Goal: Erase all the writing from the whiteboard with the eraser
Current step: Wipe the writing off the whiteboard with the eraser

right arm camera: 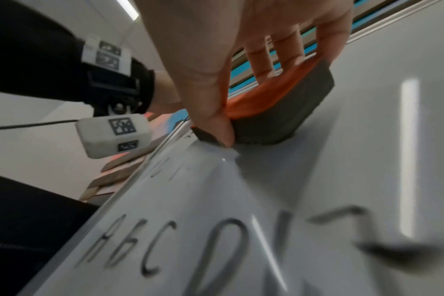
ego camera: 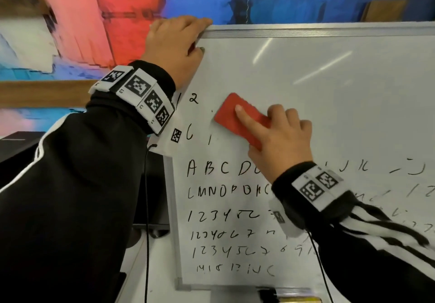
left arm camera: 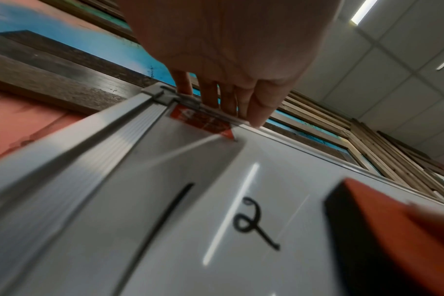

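Note:
The whiteboard (ego camera: 329, 91) stands tilted in front of me, its upper part wiped and rows of black letters and numbers (ego camera: 223, 208) on its lower left. My left hand (ego camera: 179, 43) grips the board's top left corner (left arm camera: 162, 94), fingers curled over the frame. My right hand (ego camera: 280, 135) holds the red eraser (ego camera: 237, 119) with its dark felt (right arm camera: 274, 122) pressed flat on the board, index finger stretched along its back. A "1" (left arm camera: 165, 220) and a "2" (left arm camera: 254, 222) remain just left of the eraser (left arm camera: 383, 236).
A red sticker (left arm camera: 200, 122) sits in the board's top corner. Markers (ego camera: 287, 295) lie on the tray at the bottom edge. A black box (ego camera: 150, 192) stands left of the board, and a painted wall (ego camera: 117, 8) rises behind it.

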Demonstrator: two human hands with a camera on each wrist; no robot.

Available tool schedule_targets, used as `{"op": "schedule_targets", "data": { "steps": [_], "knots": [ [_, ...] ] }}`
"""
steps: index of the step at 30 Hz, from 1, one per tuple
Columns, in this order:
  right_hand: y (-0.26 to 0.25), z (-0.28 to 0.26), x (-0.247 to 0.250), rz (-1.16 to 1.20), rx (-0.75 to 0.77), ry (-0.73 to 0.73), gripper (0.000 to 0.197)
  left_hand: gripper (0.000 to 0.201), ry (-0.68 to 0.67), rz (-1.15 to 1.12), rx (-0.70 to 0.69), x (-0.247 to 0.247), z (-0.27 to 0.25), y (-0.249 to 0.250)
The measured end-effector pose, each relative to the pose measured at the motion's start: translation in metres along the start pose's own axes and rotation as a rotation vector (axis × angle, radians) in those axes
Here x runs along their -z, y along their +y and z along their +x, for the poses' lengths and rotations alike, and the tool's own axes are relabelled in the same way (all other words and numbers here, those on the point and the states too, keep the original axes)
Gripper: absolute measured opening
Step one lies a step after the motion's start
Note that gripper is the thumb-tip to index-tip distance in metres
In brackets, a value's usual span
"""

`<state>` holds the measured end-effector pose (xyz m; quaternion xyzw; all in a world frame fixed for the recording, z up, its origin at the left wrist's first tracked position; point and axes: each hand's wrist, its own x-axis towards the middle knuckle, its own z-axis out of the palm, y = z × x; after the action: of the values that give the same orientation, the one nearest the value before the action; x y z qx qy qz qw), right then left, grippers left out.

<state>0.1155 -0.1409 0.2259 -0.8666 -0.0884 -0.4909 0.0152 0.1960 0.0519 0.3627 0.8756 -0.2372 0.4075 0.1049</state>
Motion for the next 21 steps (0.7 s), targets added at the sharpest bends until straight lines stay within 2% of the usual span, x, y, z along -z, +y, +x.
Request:
{"op": "schedule_targets", "data": {
  "steps": [2, 5, 6, 8, 12, 14, 18, 21],
  "knots": [
    [-0.007, 0.015, -0.002, 0.001, 0.001, 0.000, 0.078, 0.057, -0.008, 0.015, -0.006, 0.000, 0.002, 0.000],
    [-0.038, 0.036, -0.013, -0.013, 0.092, -0.002, 0.076, 0.050, -0.005, 0.039, -0.019, -0.001, 0.004, -0.003],
    [-0.048, 0.040, -0.016, -0.018, 0.133, -0.042, 0.075, 0.049, -0.004, 0.045, -0.022, -0.001, 0.004, -0.004],
    [-0.062, 0.039, -0.023, -0.027, 0.213, -0.124, 0.074, 0.048, -0.002, 0.051, -0.030, -0.002, 0.004, -0.004],
    [-0.050, 0.015, -0.028, -0.008, 0.375, -0.072, 0.068, 0.049, -0.002, 0.040, -0.029, 0.000, 0.002, -0.003],
    [-0.039, 0.021, -0.025, -0.008, 0.375, -0.029, 0.071, 0.052, -0.003, 0.039, -0.027, 0.000, 0.002, -0.004],
    [-0.041, 0.047, -0.020, -0.063, 0.228, 0.025, 0.076, 0.054, -0.013, 0.032, -0.027, 0.000, 0.002, -0.004],
    [-0.045, 0.023, -0.027, -0.010, 0.366, -0.056, 0.067, 0.054, -0.019, 0.038, -0.029, 0.000, 0.002, -0.004]
  ]
}}
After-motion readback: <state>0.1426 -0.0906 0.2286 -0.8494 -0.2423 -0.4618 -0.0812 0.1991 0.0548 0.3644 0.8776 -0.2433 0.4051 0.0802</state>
